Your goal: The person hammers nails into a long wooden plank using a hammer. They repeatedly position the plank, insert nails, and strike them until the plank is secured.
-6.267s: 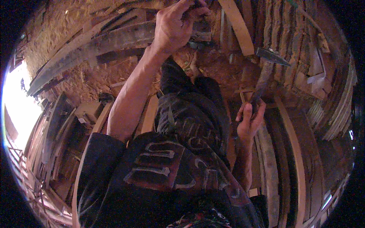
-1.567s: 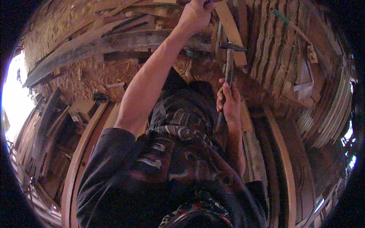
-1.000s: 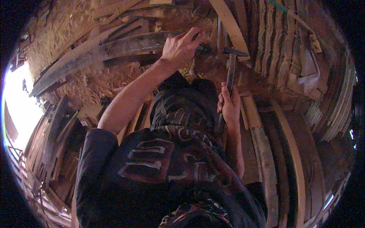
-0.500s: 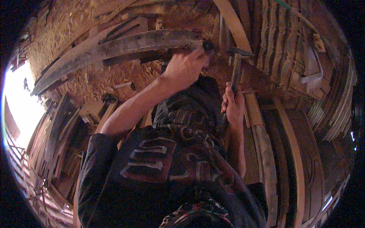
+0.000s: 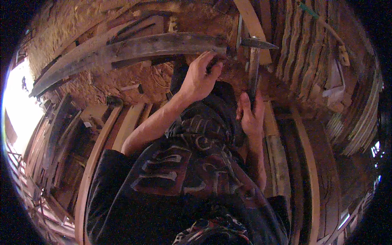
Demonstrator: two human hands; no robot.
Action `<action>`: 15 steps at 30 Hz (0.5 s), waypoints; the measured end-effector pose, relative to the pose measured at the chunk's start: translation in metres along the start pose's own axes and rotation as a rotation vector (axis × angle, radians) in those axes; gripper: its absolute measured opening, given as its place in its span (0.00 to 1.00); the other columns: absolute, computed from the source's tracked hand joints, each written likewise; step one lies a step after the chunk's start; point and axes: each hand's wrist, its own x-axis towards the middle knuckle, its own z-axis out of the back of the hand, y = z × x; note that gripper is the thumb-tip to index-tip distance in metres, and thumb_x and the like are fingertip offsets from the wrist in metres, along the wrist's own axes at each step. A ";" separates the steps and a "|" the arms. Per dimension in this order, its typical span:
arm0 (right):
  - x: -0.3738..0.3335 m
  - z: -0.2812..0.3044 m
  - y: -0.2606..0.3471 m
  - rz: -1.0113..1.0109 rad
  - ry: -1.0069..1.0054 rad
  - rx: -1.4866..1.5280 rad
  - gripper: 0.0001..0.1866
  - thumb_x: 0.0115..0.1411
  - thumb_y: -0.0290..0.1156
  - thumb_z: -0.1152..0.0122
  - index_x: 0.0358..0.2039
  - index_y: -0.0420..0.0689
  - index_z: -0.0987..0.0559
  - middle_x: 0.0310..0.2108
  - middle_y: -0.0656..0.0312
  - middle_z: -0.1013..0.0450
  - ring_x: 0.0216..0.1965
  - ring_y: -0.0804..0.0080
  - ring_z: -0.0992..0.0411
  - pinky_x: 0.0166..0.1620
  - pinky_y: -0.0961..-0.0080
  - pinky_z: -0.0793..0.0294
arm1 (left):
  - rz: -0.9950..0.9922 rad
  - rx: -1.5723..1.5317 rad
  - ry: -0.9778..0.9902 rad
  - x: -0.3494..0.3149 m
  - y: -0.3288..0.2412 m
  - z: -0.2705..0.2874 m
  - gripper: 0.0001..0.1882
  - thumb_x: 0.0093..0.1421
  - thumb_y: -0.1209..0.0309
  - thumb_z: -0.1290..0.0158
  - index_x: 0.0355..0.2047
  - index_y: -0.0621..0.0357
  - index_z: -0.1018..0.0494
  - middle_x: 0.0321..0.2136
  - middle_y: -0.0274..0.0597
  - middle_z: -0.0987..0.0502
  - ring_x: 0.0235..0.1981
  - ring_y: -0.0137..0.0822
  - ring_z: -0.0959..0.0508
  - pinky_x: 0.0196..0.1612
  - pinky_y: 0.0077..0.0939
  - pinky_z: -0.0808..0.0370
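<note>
– Start with the room?
– Looks dim, like a shed, with glaring daylight at the left rim. Down below, brown ground strewn with chips and offcuts.
– And on that ground?
– Toward the far edge, a long grey beam running from the left to past the middle. Along the right edge, rows of wavy sheets, plus a green-ended stick near the far right corner.
– Closer to the body?
– Long boards on both sides.
– The hammer?
– Grasped by the handle in the right hand, head up, just beyond the beam's right end, overlapping a pale plank in this view.
– And the left hand?
– Half curled at the beam's near right corner. Cannot tell whether touching the wood, nor whether empty or pinching something small.
</note>
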 end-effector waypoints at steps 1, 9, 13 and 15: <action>0.001 0.000 -0.002 0.013 0.001 -0.015 0.10 0.70 0.37 0.50 0.44 0.45 0.29 0.20 0.71 0.36 0.19 0.86 0.39 0.19 0.84 0.39 | -0.077 0.011 -0.078 0.002 0.003 -0.002 0.12 0.60 0.67 0.43 0.38 0.66 0.23 0.33 0.57 0.21 0.33 0.53 0.20 0.39 0.37 0.25; 0.007 0.006 -0.011 -0.034 -0.108 0.136 0.13 0.70 0.37 0.48 0.49 0.43 0.28 0.21 0.72 0.36 0.19 0.86 0.40 0.19 0.84 0.38 | 0.016 -0.273 -0.176 0.082 -0.011 0.005 0.14 0.64 0.67 0.45 0.45 0.64 0.23 0.37 0.47 0.19 0.38 0.36 0.22 0.44 0.29 0.25; 0.006 0.006 -0.013 -0.053 -0.141 0.145 0.13 0.69 0.36 0.48 0.49 0.43 0.28 0.22 0.72 0.35 0.18 0.86 0.40 0.19 0.84 0.37 | -0.011 -0.175 -0.145 0.103 0.018 -0.012 0.14 0.65 0.66 0.45 0.44 0.65 0.23 0.35 0.41 0.18 0.37 0.29 0.22 0.44 0.27 0.25; 0.007 0.004 -0.015 -0.043 -0.140 0.120 0.13 0.69 0.35 0.48 0.49 0.43 0.28 0.22 0.71 0.35 0.18 0.86 0.39 0.19 0.84 0.38 | -0.138 -0.030 -0.060 0.101 0.030 -0.009 0.17 0.62 0.67 0.44 0.47 0.65 0.24 0.39 0.51 0.19 0.40 0.42 0.19 0.46 0.30 0.24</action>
